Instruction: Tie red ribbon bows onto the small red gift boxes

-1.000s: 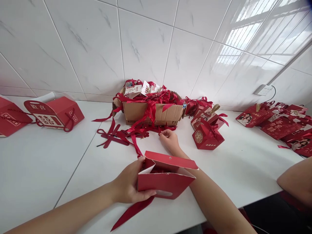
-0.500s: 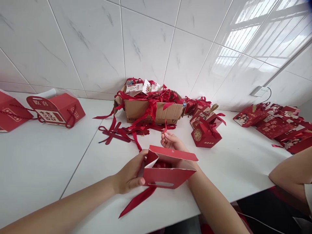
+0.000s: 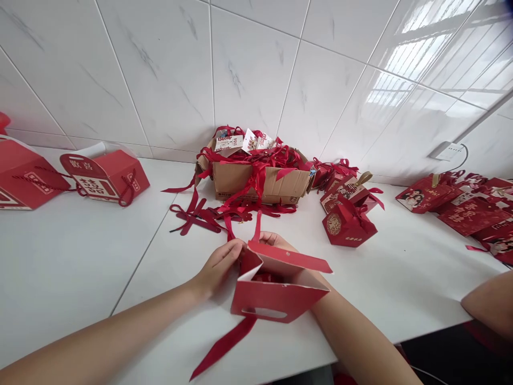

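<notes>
A red gift box [image 3: 280, 302] stands open at the top in front of me, with something red inside. A red ribbon [image 3: 224, 346] sticks out from under its near side. My left hand [image 3: 222, 263] is closed at the box's left rear corner, its fingertips pinching the ribbon whose strand runs up past them. My right hand [image 3: 276, 239] reaches round behind the box, partly hidden by the raised flap. Its fingers are closed at a ribbon end [image 3: 257, 225] that stands up beside them.
Behind is a cardboard box [image 3: 262, 184] heaped with red ribbons and tags. Loose red strips [image 3: 196, 219] lie before it. Finished-looking red boxes [image 3: 348, 224] stand to its right, more gift boxes [image 3: 108, 176] at left, and red bags [image 3: 468, 214] at far right. Another person's arm [image 3: 491, 305] rests at the right.
My left hand has left the box's side and moved up to its rear corner, pinching ribbon. My right hand has drawn lower and closer behind the box. The view has shifted slightly left.
</notes>
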Available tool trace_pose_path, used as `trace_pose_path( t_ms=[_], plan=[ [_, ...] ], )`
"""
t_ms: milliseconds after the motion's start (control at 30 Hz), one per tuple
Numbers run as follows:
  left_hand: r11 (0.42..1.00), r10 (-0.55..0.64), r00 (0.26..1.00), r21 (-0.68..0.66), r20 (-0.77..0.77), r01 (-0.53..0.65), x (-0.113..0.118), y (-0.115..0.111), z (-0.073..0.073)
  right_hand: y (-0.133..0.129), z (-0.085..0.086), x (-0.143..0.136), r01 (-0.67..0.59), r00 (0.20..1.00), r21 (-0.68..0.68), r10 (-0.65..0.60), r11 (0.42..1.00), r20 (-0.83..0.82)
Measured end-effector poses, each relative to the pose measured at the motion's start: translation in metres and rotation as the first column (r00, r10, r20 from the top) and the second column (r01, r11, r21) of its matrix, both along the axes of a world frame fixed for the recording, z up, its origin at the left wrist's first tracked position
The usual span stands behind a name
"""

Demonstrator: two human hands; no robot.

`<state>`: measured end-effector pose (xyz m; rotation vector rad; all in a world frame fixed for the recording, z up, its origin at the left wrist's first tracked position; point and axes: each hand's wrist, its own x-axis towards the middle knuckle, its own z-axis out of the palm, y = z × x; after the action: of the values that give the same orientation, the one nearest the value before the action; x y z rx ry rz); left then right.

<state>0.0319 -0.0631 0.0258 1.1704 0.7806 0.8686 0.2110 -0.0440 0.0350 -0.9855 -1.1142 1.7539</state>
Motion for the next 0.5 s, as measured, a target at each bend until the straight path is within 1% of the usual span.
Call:
trace_pose_path(
  t_ms=[67,100,167,233,333,500],
  plan=[
    [0.999,0.009,0.998,-0.050,0.065,-0.006,0.0012,-0.0010,0.0001,-0.0001,0.0026,-0.0032,-0.069,0.994,-0.090,0.061,0.994,-0.093],
    [0.998,0.006,0.997,-0.061,0.071,-0.002,0.0016,-0.0016,0.0006,-0.0006,0.0042,-0.0043,-0.088,0.988,-0.126,0.070,0.988,-0.139],
    [0.998,0.006,1.000,-0.061,0.029,-0.005,0.0021,-0.0031,0.0025,-0.0021,0.0073,-0.0057,-0.079,0.982,-0.155,0.050,0.985,-0.180],
    [0.999,0.021,0.999,-0.049,-0.030,-0.023,0.0017,-0.0045,0.0048,-0.0035,0.0097,-0.0058,-0.068,0.981,-0.160,0.037,0.985,-0.190],
    [0.999,0.032,0.996,-0.009,-0.078,-0.032,0.0003,-0.0056,0.0062,-0.0035,0.0107,-0.0048,-0.084,0.981,-0.147,0.056,0.986,-0.187],
    [0.991,0.118,0.981,0.079,-0.153,-0.107,0.0013,0.0006,0.0006,0.0036,0.0048,-0.0059,-0.073,0.979,-0.113,0.049,0.991,-0.199]
  ],
)
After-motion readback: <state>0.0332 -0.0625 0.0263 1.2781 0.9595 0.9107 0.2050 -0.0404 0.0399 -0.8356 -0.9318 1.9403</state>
